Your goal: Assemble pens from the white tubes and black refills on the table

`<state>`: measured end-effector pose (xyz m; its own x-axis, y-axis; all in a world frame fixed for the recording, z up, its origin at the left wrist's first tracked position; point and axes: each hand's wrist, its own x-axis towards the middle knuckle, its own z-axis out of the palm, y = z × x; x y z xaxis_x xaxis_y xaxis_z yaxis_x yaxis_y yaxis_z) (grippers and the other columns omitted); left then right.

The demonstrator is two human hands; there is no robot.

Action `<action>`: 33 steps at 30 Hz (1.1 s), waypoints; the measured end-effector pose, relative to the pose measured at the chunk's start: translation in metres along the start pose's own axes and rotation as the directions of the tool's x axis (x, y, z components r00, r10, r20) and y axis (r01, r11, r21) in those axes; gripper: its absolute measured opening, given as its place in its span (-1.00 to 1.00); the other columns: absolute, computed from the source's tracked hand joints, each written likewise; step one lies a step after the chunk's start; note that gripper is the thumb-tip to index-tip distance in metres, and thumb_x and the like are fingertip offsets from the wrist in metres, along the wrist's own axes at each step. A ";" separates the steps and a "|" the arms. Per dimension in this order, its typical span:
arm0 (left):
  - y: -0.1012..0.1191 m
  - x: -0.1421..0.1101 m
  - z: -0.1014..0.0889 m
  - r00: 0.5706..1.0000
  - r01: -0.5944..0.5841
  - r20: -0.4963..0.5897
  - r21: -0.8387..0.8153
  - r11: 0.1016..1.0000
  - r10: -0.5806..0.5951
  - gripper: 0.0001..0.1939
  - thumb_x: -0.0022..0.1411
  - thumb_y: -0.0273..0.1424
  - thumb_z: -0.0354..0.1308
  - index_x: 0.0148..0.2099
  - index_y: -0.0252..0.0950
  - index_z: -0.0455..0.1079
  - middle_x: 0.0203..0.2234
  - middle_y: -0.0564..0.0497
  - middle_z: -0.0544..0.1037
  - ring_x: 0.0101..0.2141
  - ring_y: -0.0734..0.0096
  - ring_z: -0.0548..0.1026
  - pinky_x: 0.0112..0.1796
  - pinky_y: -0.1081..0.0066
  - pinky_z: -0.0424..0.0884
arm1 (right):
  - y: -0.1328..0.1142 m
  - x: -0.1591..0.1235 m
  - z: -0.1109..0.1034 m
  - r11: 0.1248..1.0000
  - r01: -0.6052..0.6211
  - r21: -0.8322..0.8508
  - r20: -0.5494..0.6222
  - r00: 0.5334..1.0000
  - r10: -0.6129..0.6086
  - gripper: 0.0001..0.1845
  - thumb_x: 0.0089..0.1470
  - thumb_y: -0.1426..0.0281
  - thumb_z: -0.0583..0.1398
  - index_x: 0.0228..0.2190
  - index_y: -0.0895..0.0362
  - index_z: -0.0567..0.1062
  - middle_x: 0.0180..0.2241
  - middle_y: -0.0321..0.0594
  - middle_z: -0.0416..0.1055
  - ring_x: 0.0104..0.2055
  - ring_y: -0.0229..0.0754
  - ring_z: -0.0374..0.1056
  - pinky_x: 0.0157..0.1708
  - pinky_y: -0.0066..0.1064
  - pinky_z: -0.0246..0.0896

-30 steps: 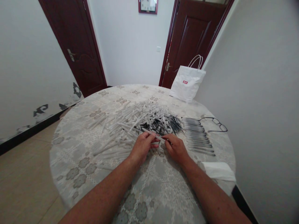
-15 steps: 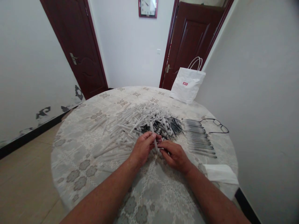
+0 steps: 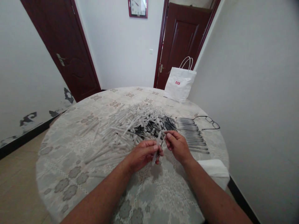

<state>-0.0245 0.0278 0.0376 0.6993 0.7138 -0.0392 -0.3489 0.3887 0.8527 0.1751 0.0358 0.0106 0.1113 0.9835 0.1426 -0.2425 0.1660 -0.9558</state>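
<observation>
My left hand (image 3: 143, 154) is closed around a whitish pen barrel (image 3: 159, 137), which slants upward and away between thumb and fingers. Just to its right, my right hand (image 3: 178, 145) pinches a thin stick like a pen refill (image 3: 163, 141); its exact kind is too small to tell. Past both hands spreads a heap of loose whitish pen barrels (image 3: 116, 127). Thin black refills (image 3: 170, 123) and small pale pieces lie among and beside them. Several grey-looking pens (image 3: 192, 135) form a neat row to the right of my right hand.
A round table with a patterned cloth (image 3: 70, 149) carries everything. Eyeglasses (image 3: 211, 123) rest beyond the pen row. A folded white tissue or cloth (image 3: 213, 169) lies by my right forearm. At the back right stands a white paper bag (image 3: 179, 84), near the wall.
My hands have moved apart slightly; the right one has risen and now shows a thin stick in its fingertips. The left hand is lower, still holding the barrel. The view has shifted right.
</observation>
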 end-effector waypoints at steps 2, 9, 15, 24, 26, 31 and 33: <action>0.000 0.000 -0.001 1.000 -0.003 0.005 -0.009 1.000 0.003 -0.75 0.19 -0.24 0.29 -0.28 -0.36 0.55 -0.38 -0.13 0.54 -0.49 0.42 0.45 -0.42 0.40 0.40 | -0.003 0.000 0.000 0.995 -0.048 0.083 0.009 0.999 0.048 -0.69 0.03 0.22 0.34 -0.19 0.12 0.54 -0.43 -0.31 0.45 -0.61 -0.40 0.19 -0.71 -0.58 0.01; 0.002 -0.001 0.000 1.000 0.000 0.002 -0.023 1.000 0.000 -0.74 0.17 -0.23 0.31 -0.29 -0.36 0.54 -0.39 -0.13 0.55 -0.51 0.44 0.43 -0.43 0.40 0.40 | -0.014 -0.001 0.000 0.961 -0.190 0.199 0.083 0.981 0.176 -0.72 -0.02 0.26 0.40 -0.31 0.12 0.50 -0.49 -0.36 0.41 -0.58 -0.39 0.22 -0.68 -0.59 0.02; 0.004 0.000 0.001 0.998 -0.034 -0.061 -0.010 0.999 0.033 -0.75 0.19 -0.24 0.31 -0.28 -0.36 0.55 -0.34 -0.14 0.57 -0.52 0.49 0.41 -0.44 0.43 0.42 | -0.020 -0.002 -0.004 0.964 -0.173 0.200 0.120 0.981 0.152 -0.73 0.05 0.21 0.37 -0.33 0.10 0.46 -0.47 -0.36 0.40 -0.56 -0.37 0.23 -0.65 -0.59 0.07; 0.004 0.005 -0.004 0.947 -0.195 -0.278 -0.100 0.976 0.161 -0.77 0.20 -0.26 0.32 -0.21 -0.34 0.56 -0.24 -0.11 0.56 -0.33 0.41 0.50 -0.30 0.40 0.49 | -0.031 -0.001 -0.018 0.969 -0.134 0.208 0.126 0.986 0.109 -0.75 0.06 0.26 0.37 -0.29 0.06 0.44 -0.43 -0.33 0.41 -0.50 -0.33 0.25 -0.58 -0.55 0.10; 0.006 0.008 -0.007 0.884 -0.305 -0.406 -0.124 0.944 0.232 -0.76 0.18 -0.26 0.35 -0.18 -0.32 0.55 -0.35 -0.02 0.53 -0.41 0.50 0.45 -0.37 0.47 0.47 | -0.036 0.001 -0.025 0.971 -0.086 0.224 0.063 0.995 0.074 -0.76 0.05 0.26 0.37 -0.30 0.05 0.44 -0.42 -0.33 0.40 -0.50 -0.33 0.24 -0.58 -0.55 0.09; 0.010 0.011 -0.014 0.805 -0.424 -0.532 -0.205 0.882 0.264 -0.72 0.14 -0.29 0.39 -0.15 -0.32 0.49 -0.41 0.06 0.52 -0.46 0.54 0.47 -0.42 0.51 0.48 | -0.042 0.003 -0.032 0.967 -0.039 0.252 -0.010 0.999 0.043 -0.76 0.02 0.29 0.38 -0.33 0.06 0.44 -0.41 -0.33 0.40 -0.49 -0.34 0.25 -0.58 -0.55 0.10; 0.010 0.011 -0.014 0.800 -0.422 -0.545 -0.214 0.881 0.251 -0.74 0.15 -0.32 0.38 -0.17 -0.32 0.47 -0.42 0.04 0.54 -0.43 0.50 0.52 -0.36 0.48 0.52 | -0.041 0.002 -0.029 0.968 -0.042 0.247 -0.013 0.999 0.046 -0.75 0.01 0.29 0.39 -0.34 0.07 0.45 -0.42 -0.32 0.40 -0.50 -0.34 0.25 -0.58 -0.55 0.11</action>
<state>-0.0287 0.0476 0.0388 0.1315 0.9861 -0.1015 -0.7365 0.1657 0.6558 0.2134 0.0285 0.0426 0.1125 0.9891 0.0950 -0.4772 0.1376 -0.8679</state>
